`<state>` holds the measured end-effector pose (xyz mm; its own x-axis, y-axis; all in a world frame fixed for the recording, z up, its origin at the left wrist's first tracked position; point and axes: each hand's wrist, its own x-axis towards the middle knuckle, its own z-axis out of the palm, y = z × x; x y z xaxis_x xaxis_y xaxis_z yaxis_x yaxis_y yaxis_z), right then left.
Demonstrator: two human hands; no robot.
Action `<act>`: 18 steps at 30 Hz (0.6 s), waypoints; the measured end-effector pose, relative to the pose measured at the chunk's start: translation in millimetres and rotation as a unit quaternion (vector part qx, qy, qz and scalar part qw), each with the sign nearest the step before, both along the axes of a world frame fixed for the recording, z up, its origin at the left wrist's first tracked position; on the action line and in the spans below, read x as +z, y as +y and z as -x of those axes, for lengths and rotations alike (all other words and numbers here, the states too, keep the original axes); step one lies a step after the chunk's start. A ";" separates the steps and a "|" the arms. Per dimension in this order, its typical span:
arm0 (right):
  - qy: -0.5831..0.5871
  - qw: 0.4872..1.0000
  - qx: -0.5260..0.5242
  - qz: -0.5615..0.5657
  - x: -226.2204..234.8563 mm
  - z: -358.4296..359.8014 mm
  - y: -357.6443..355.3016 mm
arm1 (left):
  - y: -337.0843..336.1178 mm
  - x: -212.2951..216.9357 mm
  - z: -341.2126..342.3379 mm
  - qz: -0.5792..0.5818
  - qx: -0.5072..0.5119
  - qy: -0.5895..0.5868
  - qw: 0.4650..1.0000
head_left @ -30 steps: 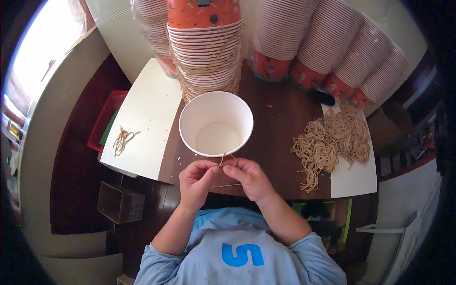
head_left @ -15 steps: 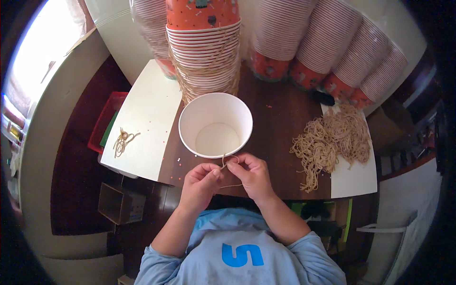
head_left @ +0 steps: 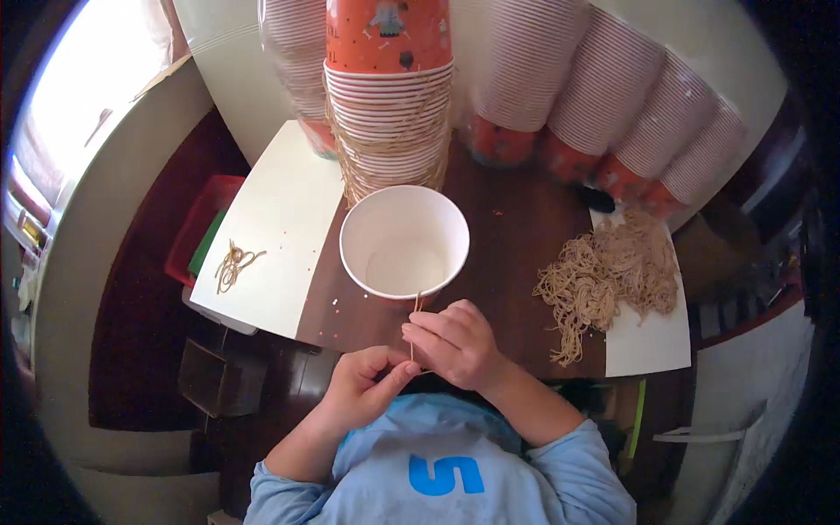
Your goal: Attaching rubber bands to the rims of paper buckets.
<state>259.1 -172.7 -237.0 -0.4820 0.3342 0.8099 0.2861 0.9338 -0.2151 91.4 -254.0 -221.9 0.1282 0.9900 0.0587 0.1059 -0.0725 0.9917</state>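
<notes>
Just in front of me is a white paper bucket (head_left: 381, 210), its mouth tilted towards me. A thin tan string (head_left: 412, 349) runs from near the bucket's close rim down between my hands. My left hand (head_left: 367, 385) pinches the string low down, between thumb and index finger, close to my shirt. Above and to the right, my right hand (head_left: 461, 344) has its fingers curled together on the string, just below the rim. The right thumb is mostly hidden behind the fingers.
Behind the bucket stands a tall stack of nested buckets (head_left: 389, 114) draped with strings. More wrapped stacks (head_left: 604, 79) line the back right. A tangled heap of tan string (head_left: 582, 302) lies right, and a small bunch (head_left: 234, 265) lies on the left white board (head_left: 271, 210).
My left hand has drawn down towards my body, stretching the string between my hands. My right hand has turned and its fingers have curled over. The view has shifted slightly.
</notes>
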 end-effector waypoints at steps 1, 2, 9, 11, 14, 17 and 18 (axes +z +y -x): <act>0.005 1.000 0.016 -0.007 -0.1 1.1 5.5 | -0.1 5.9 1.2 -0.021 0.004 0.052 0.998; 0.006 1.000 0.017 -0.012 -0.4 0.6 10.9 | -0.5 10.9 3.6 -0.026 0.005 0.053 0.998; -0.012 0.990 0.063 0.128 10.1 -12.6 42.5 | -6.5 50.5 7.3 0.048 -0.140 -0.104 0.984; -0.028 0.983 0.083 0.163 20.9 -25.9 48.6 | -5.2 54.1 14.5 0.026 -0.071 -0.136 0.988; -0.043 0.959 0.126 0.249 40.4 -52.5 54.2 | -3.9 54.0 37.0 0.064 -0.014 -0.310 0.949; -0.067 0.913 0.170 0.365 55.7 -85.5 62.4 | 0.0 47.8 78.5 0.042 -0.085 -0.204 0.974; -0.067 0.916 0.160 0.362 59.2 -96.5 65.6 | 2.1 42.6 95.9 0.053 -0.107 -0.140 0.983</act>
<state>355.6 -107.2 -177.8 -0.7275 0.5847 0.3591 0.0920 0.6017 -0.7934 -4.5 -251.9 -179.3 0.3282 0.9444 0.0194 -0.1777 0.0416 0.9832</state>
